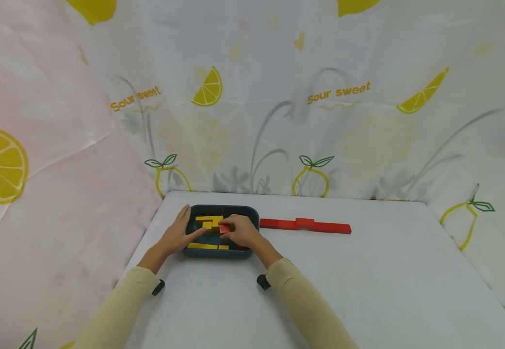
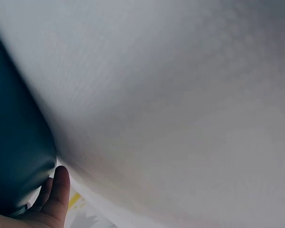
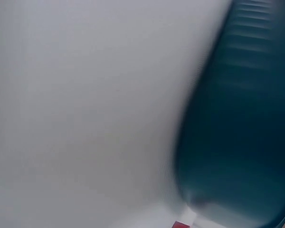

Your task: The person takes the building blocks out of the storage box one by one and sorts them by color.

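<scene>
A dark teal tray [image 1: 250, 213] sits near the table's back left and holds several yellow blocks [image 1: 209, 221]. My right hand [image 1: 240, 231] reaches into the tray and pinches a small red block [image 1: 224, 228]. My left hand [image 1: 178, 234] lies on the tray's left rim with its fingers straight, one pointing into the tray. A row of red blocks [image 1: 305, 225] lies end to end on the table right of the tray. The left wrist view shows only the tray's wall [image 2: 14, 142] and a fingertip [image 2: 59, 187]; the right wrist view shows the tray's outer wall [image 3: 237, 133], blurred.
The white table [image 1: 366, 281] is closed in by a lemon-print cloth [image 1: 278, 97] at the back and right and a pink cloth [image 1: 38, 169] at the left. The table's front and right parts are bare.
</scene>
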Demonstrator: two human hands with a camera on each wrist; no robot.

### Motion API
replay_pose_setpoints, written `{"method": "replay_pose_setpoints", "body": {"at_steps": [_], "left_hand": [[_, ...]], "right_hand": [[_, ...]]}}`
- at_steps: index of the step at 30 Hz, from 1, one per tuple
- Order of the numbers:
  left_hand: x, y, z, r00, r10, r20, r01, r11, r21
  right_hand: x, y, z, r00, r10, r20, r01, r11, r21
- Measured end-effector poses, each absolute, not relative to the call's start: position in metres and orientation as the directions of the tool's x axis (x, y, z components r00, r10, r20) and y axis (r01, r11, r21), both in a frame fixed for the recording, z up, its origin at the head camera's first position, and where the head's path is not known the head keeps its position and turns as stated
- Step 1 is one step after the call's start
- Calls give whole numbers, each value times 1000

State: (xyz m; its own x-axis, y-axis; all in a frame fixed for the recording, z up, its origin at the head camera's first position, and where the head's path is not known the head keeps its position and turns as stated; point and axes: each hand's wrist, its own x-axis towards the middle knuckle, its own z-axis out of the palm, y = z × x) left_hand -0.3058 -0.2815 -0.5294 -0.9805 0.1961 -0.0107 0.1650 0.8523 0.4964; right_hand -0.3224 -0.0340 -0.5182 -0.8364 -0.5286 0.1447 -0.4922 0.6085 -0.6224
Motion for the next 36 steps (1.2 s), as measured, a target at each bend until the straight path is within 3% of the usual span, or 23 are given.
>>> {"method": "replay_pose_setpoints", "body": {"at_steps": [12,19,27,36], "left_hand": [[-305,-291,-534,-981,193,-8,166,863,476],[-305,-290,-538,-979,204,1,179,857,484],[-303,-286,-539,-981,196,1,170,848,502],[-302,-282,-533,-979,203,16,184,848,496]], "right_hand": [[-319,-40,-519,-793,-548,264,-572,524,-631],[-305,-25,-500,-780,-561,278,-585,495,-643],[-301,35,-478,-757,-572,314,-617,469,-632],[-305,140,-473,-812,-544,213,-547,579,-605]]}}
